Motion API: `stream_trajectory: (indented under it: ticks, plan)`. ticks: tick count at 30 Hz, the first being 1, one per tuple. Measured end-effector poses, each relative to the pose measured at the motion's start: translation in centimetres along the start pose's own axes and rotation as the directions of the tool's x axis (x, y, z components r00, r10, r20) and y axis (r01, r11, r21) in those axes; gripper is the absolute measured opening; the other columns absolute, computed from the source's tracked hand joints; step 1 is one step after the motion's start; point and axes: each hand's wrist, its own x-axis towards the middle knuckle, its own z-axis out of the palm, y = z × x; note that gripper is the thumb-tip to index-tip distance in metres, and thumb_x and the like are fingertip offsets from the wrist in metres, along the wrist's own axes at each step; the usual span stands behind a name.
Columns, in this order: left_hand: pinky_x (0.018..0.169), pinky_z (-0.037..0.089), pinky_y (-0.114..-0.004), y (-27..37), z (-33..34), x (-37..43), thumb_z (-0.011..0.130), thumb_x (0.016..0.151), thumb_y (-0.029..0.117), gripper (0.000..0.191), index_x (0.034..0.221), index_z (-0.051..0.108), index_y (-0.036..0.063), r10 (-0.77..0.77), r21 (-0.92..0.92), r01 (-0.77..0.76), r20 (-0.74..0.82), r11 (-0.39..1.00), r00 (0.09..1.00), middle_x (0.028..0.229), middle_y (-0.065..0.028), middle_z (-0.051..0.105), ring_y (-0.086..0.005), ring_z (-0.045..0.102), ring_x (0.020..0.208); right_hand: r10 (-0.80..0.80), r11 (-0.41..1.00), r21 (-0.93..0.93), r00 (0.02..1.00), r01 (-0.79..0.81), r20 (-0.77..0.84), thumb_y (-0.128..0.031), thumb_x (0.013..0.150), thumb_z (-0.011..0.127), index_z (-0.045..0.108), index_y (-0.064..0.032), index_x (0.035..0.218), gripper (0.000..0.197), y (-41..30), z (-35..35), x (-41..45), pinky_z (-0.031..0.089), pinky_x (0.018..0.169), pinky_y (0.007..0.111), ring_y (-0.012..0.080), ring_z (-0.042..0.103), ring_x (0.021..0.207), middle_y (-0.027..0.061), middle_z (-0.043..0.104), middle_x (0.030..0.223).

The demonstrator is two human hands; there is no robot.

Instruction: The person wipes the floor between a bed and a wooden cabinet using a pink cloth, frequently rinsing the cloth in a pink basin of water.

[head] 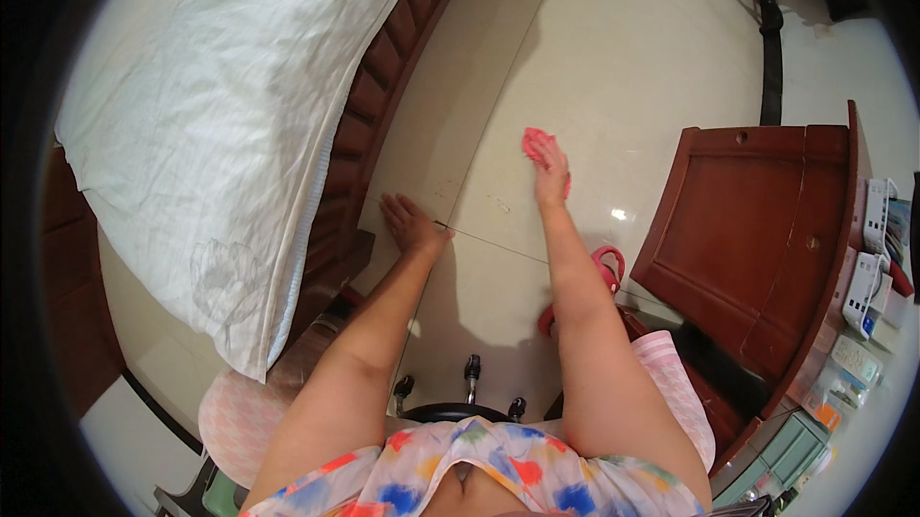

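My right hand (552, 170) is on a crumpled pink cloth (533, 141) against the glossy tiled floor (611, 78). Cloth shows past the fingertips and beside the wrist; the rest is hidden under my hand. To the left, my left hand (413, 224) rests palm down with fingers apart, near the foot of the wooden bed frame (356, 132). It holds nothing. Between my hands, faint whitish smudges (498, 203) mark the tile close to a dark joint line.
A bed with a pale sheet (215, 100) fills the left. At right stands a reddish-brown wooden desk (747, 219) bearing white plastic baskets (862, 294). Pink footwear (609, 267) is beside my right arm. Chair casters (472, 367) stand below me; a black metal leg (771, 64) is farther off.
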Motion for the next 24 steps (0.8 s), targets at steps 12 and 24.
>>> stream_trajectory:
  ticks: [12, 24]
  plan:
    - [0.112, 0.007, -0.041, 0.4, -0.4, 0.2, 0.079, 0.06, 0.044, 0.118, 0.142, 0.008, 0.0005, 0.02, 0.003, -0.02, 0.008, 1.0, 1.0, 0.149, -0.0218, 0.003, -0.0335, 0.004, 0.138, 0.199, 0.205, 0.684, 0.714, -0.701, 0.672, 0.017, 0.071, 0.046, 0.064, 0.0015, 0.1, 0.038, -4.9, 2.2, -8.0, 0.044, 0.091, 0.029, 0.0226, 0.056, 0.106, 0.0102, 0.061, 0.113]
    - [0.11, 0.019, -0.043, 0.2, -3.9, -5.2, 0.079, 0.063, 0.034, 0.103, 0.142, 0.018, 0.0129, 0.373, -0.068, -0.367, 0.134, 0.928, 0.918, 0.149, -0.0066, 0.017, -0.0268, 0.015, 0.137, 0.521, 0.512, 0.642, 0.801, -0.57, 0.295, 0.016, 0.074, 0.033, 0.054, 0.0076, 0.113, 0.044, -15.4, -6.4, -6.3, 0.046, 0.075, 0.019, 0.0132, 0.057, 0.104, 0.0138, 0.06, 0.116]
